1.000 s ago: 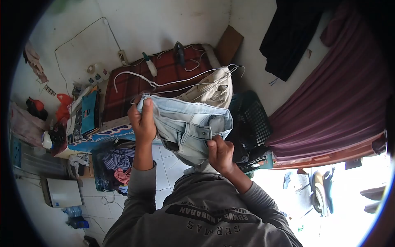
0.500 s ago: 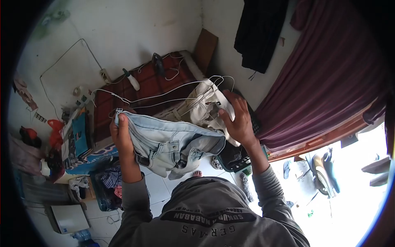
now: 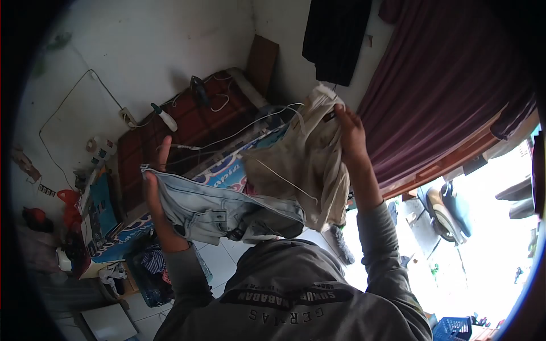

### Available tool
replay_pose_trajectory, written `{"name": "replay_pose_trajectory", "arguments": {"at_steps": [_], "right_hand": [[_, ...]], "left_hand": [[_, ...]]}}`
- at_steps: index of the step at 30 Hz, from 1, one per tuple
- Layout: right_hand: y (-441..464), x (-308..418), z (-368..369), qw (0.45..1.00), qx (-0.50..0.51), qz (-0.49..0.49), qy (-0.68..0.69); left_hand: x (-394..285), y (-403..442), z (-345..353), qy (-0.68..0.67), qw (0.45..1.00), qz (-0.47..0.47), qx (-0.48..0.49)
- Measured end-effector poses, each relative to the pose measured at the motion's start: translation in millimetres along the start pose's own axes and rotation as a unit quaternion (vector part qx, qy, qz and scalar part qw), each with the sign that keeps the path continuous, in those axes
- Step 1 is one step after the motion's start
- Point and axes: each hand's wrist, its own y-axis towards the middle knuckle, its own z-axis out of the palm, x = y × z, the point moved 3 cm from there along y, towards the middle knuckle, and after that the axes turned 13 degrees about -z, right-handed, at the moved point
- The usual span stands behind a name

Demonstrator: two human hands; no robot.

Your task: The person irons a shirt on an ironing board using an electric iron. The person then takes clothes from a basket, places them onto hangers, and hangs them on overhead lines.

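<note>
Light blue jeans (image 3: pixel 196 196) hang from my left hand (image 3: pixel 159 210), whose thumb presses the waistband beside a small metal clip (image 3: pixel 145 167). One finger of that hand points up past the wire, and the other fingers are hidden. My right hand (image 3: pixel 354 136) grips the top of beige trousers (image 3: pixel 318 153), which drape down to the right of the jeans. A thin wire hanger (image 3: pixel 244 129) stretches between the two garments. Another pale wire (image 3: pixel 284 180) crosses the front of the trousers.
Behind the garments stands a table with a red checked cloth (image 3: pixel 142 153), bearing an iron (image 3: pixel 199 91) and a white bottle (image 3: pixel 165 118). A purple curtain (image 3: pixel 443 102) hangs at right, near dark clothing (image 3: pixel 335 42). A laundry basket (image 3: pixel 149 273) stands lower left.
My right hand has risen and now grips the beige trousers, which are lifted off the hanger's near end and spread out. My left hand has shifted left in view with the jeans.
</note>
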Motion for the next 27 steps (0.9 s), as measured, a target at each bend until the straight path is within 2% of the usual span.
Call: {"name": "replay_pose_trajectory", "arguments": {"at_steps": [1,3,4,6,7,9,10,12,13,15,19,22,24,25,27], "right_hand": [[2,8,-4,1.0,-0.01,0.005,-0.004],[8,21,-12,0.999,-0.025,0.015,-0.024],[16,18,-25,0.999,-0.03,0.018,-0.023],[22,11,-46,0.991,-0.054,-0.007,-0.12],[20,5,-54,0.991,-0.052,-0.005,-0.12],[21,-14,-67,0.971,0.008,-0.033,-0.237],[23,-29,-79,0.971,0.014,-0.031,-0.236],[24,-57,-104,0.933,0.055,-0.071,-0.348],[22,-69,-110,0.932,0.054,-0.071,-0.351],[12,-73,-121,0.941,-0.026,-0.066,-0.331],[-3,-53,-103,0.934,-0.054,-0.071,-0.346],[-1,-52,-95,0.933,-0.028,-0.098,-0.344],[8,-65,-102,0.894,-0.001,-0.122,-0.431],[10,-73,-108,0.895,0.001,-0.124,-0.429],[13,-88,-118,0.762,0.017,-0.202,-0.615]], "left_hand": [[-2,-2,-7,-0.014,1.0,-0.012,0.009],[-4,-10,-17,-0.075,0.989,0.034,-0.122],[0,-9,-25,-0.072,0.99,0.029,-0.122],[7,-8,-50,-0.105,0.983,-0.035,-0.147],[6,-10,-56,-0.117,0.979,-0.056,-0.157],[10,-5,-48,-0.072,0.993,-0.081,-0.056],[13,-1,-41,-0.105,0.984,-0.071,-0.125],[14,3,-32,-0.099,0.986,-0.055,-0.119],[15,5,-29,-0.092,0.989,-0.043,-0.107],[18,8,-30,-0.096,0.99,-0.047,-0.09],[21,16,-35,-0.074,0.993,-0.059,-0.071],[20,15,-37,-0.085,0.992,-0.065,-0.06],[18,17,-39,-0.083,0.993,-0.073,-0.047],[20,19,-42,-0.079,0.993,-0.06,-0.059],[20,20,-45,-0.075,0.994,-0.04,-0.075]]}}
